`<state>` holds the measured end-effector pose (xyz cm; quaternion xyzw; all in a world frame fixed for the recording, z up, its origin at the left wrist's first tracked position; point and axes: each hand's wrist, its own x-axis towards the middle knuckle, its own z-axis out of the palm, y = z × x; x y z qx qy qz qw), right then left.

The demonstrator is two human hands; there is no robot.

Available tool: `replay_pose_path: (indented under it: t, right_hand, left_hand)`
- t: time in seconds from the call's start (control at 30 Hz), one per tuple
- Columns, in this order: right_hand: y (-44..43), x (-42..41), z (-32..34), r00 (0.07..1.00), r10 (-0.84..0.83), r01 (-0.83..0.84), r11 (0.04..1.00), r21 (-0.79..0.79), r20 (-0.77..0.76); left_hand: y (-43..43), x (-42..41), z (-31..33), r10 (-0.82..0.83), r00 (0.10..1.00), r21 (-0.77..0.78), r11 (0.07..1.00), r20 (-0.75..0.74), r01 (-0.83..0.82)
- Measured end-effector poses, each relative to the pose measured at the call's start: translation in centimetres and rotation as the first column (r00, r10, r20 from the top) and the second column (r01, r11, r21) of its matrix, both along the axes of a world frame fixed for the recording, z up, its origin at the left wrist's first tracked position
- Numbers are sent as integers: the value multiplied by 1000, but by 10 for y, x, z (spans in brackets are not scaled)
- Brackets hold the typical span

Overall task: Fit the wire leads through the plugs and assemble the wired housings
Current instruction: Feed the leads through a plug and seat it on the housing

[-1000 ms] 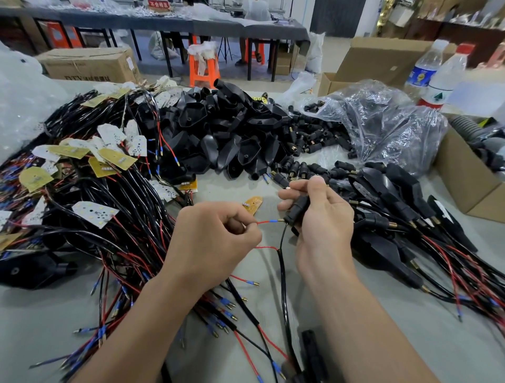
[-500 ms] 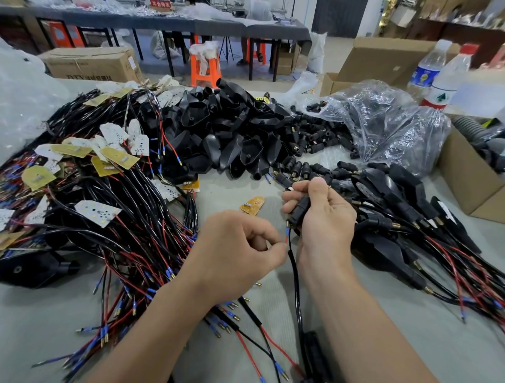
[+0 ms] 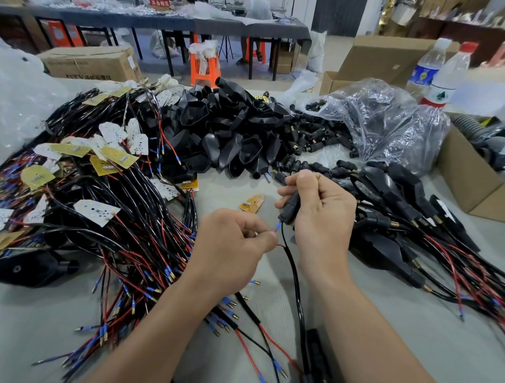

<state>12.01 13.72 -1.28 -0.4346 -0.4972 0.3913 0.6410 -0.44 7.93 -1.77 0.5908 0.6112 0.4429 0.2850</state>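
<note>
— What's being threaded there, can you make it out?

— The right hand (image 3: 319, 216) is wrapped around a small black plastic plug (image 3: 290, 206), fingers curled tight on it. The left hand (image 3: 232, 246) pinches a thin red wire lead with a blue-sleeved tip (image 3: 277, 228), thumb and forefinger narrow, the tip just at the plug's lower mouth. Both sit over the grey table (image 3: 410, 314), near the middle.

— How would you do it well?

— I'd keep the pinch close to the blue sleeve so the lead can't buckle, line it straight with the bore, and hold the plug steady rather than twisting it. The black sheathed cable (image 3: 296, 278) trails down towards the near edge; I'd leave it slack so it doesn't drag the tip off line.

— And the rest of the stock?

— A heap of black moulded housings (image 3: 232, 131) at the far middle, a tangle of red and black wires with yellow and white circuit boards (image 3: 109, 207) on the left, finished wired housings (image 3: 404, 202) on the right.

— Any writing?

— A red sign (image 3: 159, 3) at the far top carries pale characters, too blurred to read. The brown cardboard box (image 3: 90, 64) far left has print I can't make out. Two clear plastic bottles (image 3: 440, 73) far right carry labels, one blue, one with a green triangle mark; no legible name.
</note>
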Motion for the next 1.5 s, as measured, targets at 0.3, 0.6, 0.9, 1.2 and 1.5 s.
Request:
replay_pose_path:
  t: [0.3,0.6,0.9,1.2,1.5]
  right_hand:
    - [-5,-3,-2,941,83,-100,994,34,327]
    - [8,6,-1,997,72,-61,968,-244,36]
    - [0,0,2,983,142,-162,966,-200,-113]
    - [5,5,5,962,116,-157,975,-155,-246]
    - [-5,-4,7,969,154,-186,970,-154,-195]
  left_hand:
    - [5,-5,-2,129,990,-48,990,-55,-132]
    - [11,-13,-6,43,991,34,998,126,-48]
    - [11,-16,-6,23,992,14,1000,127,-25]
    - [17,-26,-1,54,937,13,998,345,-63]
    - [14,-22,-3,19,967,51,998,253,-33]
